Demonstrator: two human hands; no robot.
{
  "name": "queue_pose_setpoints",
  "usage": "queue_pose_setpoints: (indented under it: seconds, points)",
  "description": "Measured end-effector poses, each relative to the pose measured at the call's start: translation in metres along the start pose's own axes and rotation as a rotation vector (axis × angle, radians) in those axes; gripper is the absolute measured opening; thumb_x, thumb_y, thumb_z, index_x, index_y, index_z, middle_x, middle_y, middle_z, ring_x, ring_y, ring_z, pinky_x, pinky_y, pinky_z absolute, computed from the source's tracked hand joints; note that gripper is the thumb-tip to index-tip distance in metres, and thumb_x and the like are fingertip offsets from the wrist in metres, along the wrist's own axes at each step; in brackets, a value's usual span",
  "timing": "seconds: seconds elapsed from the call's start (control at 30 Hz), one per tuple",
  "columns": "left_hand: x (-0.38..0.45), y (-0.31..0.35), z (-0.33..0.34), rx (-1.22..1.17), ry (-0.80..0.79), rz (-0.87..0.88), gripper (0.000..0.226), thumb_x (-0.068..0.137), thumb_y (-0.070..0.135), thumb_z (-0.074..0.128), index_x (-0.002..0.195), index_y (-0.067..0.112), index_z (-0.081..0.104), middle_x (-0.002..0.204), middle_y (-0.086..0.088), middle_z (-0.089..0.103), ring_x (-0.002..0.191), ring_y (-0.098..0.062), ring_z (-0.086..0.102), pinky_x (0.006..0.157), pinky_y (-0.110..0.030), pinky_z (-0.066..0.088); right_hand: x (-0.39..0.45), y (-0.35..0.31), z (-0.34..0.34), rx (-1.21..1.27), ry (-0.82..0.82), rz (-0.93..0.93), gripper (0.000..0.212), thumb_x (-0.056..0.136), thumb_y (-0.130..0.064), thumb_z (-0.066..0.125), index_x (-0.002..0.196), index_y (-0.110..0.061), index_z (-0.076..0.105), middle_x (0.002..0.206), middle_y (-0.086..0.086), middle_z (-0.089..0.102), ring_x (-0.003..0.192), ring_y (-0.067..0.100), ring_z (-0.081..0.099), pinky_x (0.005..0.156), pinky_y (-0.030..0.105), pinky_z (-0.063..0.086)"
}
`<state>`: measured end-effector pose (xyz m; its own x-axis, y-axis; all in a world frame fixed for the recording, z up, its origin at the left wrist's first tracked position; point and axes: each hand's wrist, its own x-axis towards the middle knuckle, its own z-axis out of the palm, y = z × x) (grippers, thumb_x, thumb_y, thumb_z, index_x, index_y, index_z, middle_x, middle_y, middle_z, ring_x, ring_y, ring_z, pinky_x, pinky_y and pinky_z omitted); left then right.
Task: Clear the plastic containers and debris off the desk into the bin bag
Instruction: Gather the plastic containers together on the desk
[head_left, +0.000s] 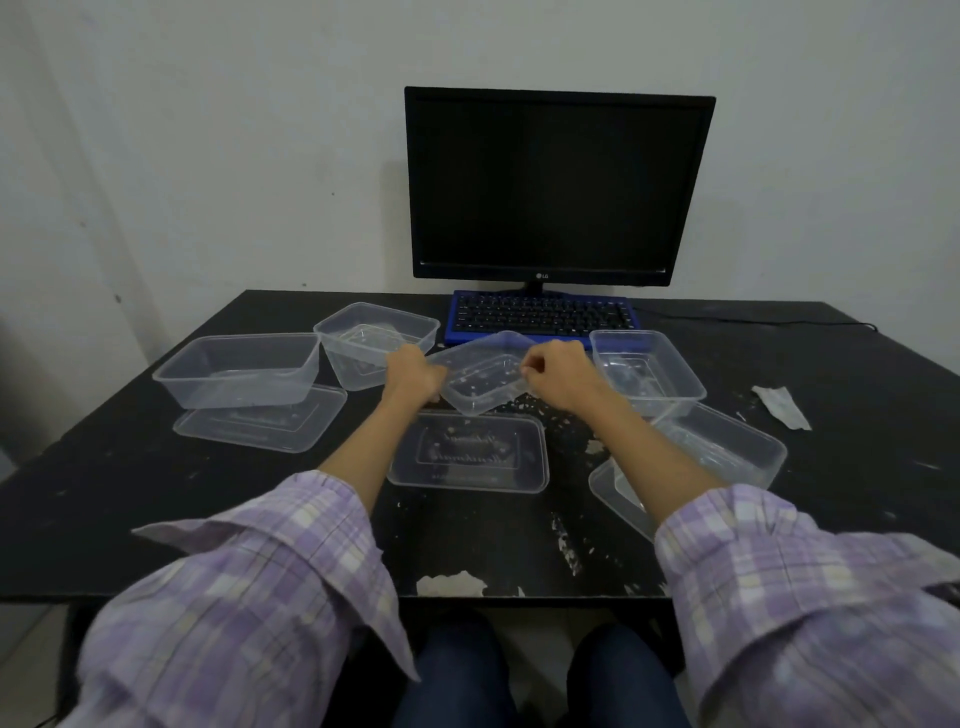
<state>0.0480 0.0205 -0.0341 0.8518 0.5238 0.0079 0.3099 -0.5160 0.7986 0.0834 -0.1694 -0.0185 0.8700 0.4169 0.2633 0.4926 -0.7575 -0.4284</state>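
Several clear plastic containers lie on the black desk (156, 493). My left hand (413, 373) and my right hand (558, 371) grip the two ends of the middle container (483, 379), which is tilted and lifted off the desk. A flat clear lid (467, 452) lies just below it. More tubs stand at the left (239, 369), back left (376, 343), right (647, 369) and near right (727, 447). White crumbs (566, 540) and a crumpled paper scrap (782, 405) dot the desk. No bin bag is in view.
A dark monitor (558, 187) stands at the back against the wall, with a blue-framed keyboard (543, 317) in front of it. A thin cable (753, 319) runs right along the back edge. My knees (540, 675) show under the desk's front edge.
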Motion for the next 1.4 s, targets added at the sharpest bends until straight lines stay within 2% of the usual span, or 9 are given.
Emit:
queue_pose_setpoints:
  seconds: [0.13,0.27,0.47,0.63,0.8,0.9,1.07,1.17,1.4]
  points:
    - [0.012,-0.006,-0.007,0.036,0.037,0.006,0.021,0.086,0.008,0.061,0.103,-0.004,0.061,0.094,-0.02,0.067,0.08,-0.026,0.067,0.066,-0.032,0.056,0.007,0.014,-0.002,-0.021,-0.017,0.131,0.029,0.091,-0.01,0.05,0.115,-0.003,0.064,0.118,0.017,0.063,0.107,0.03,0.059,0.091,0.037,0.046]
    - [0.024,-0.01,-0.005,-0.029,0.05,-0.005,0.015,0.085,0.007,0.063,0.096,-0.003,0.063,0.094,-0.019,0.068,0.086,-0.028,0.068,0.08,-0.04,0.058,0.012,0.024,0.002,0.021,-0.054,0.21,0.022,0.089,-0.012,0.051,0.102,-0.002,0.066,0.109,0.019,0.064,0.094,0.03,0.058,0.077,0.034,0.043]
    - [0.015,0.0,0.001,-0.068,-0.052,0.077,0.012,0.086,0.004,0.059,0.074,0.005,0.059,0.069,-0.007,0.054,0.065,-0.016,0.052,0.06,-0.025,0.044,0.015,0.02,0.004,0.023,-0.052,0.257,0.029,0.085,-0.01,0.052,0.059,-0.01,0.04,0.069,0.011,0.04,0.057,0.019,0.039,0.063,0.031,0.036]
    - [0.017,-0.006,0.002,-0.032,-0.081,0.115,0.01,0.089,0.005,0.056,0.079,0.003,0.06,0.068,-0.004,0.052,0.066,-0.015,0.051,0.056,-0.02,0.04,0.011,0.018,0.004,0.041,-0.062,0.264,0.032,0.084,-0.006,0.052,0.057,-0.013,0.036,0.063,0.004,0.035,0.053,0.016,0.036,0.049,0.026,0.03]
    - [0.009,-0.003,-0.007,-0.043,-0.066,0.155,0.028,0.092,0.008,0.051,0.064,0.011,0.05,0.064,-0.002,0.049,0.061,-0.013,0.047,0.053,-0.022,0.035,0.006,0.016,0.003,0.04,0.028,0.279,0.014,0.086,-0.008,0.052,0.074,-0.002,0.056,0.072,0.01,0.052,0.06,0.017,0.044,0.058,0.029,0.038]
    - [0.0,-0.007,-0.015,-0.01,0.0,0.18,0.034,0.092,0.008,0.049,0.059,0.01,0.049,0.059,-0.003,0.047,0.06,-0.018,0.046,0.054,-0.025,0.035,0.002,0.014,0.0,0.052,0.077,0.287,0.028,0.088,-0.007,0.051,0.06,-0.004,0.049,0.059,0.007,0.047,0.053,0.013,0.042,0.052,0.026,0.037]
    - [-0.02,-0.026,-0.023,0.09,0.02,0.197,0.028,0.088,0.002,0.05,0.06,0.004,0.051,0.057,-0.003,0.046,0.059,-0.016,0.047,0.052,-0.023,0.034,-0.009,0.011,0.006,0.037,-0.079,0.333,0.021,0.085,-0.017,0.054,0.087,0.002,0.065,0.097,0.02,0.067,0.081,0.03,0.067,0.082,0.042,0.056]
    - [-0.032,-0.038,-0.025,0.155,0.021,0.178,0.035,0.085,0.005,0.052,0.051,0.007,0.044,0.053,-0.002,0.044,0.054,-0.015,0.044,0.056,-0.028,0.036,-0.022,0.007,0.012,-0.002,-0.123,0.351,0.018,0.085,-0.018,0.055,0.077,-0.004,0.062,0.101,0.019,0.068,0.073,0.028,0.066,0.08,0.036,0.056]
    - [-0.051,-0.044,-0.027,0.165,0.007,0.138,0.039,0.083,0.006,0.054,0.047,0.01,0.037,0.05,-0.004,0.037,0.048,-0.015,0.036,0.051,-0.028,0.032,-0.046,-0.007,0.014,-0.075,-0.073,0.374,0.015,0.083,-0.019,0.064,0.09,-0.007,0.058,0.11,0.018,0.06,0.097,0.032,0.061,0.074,0.035,0.046]
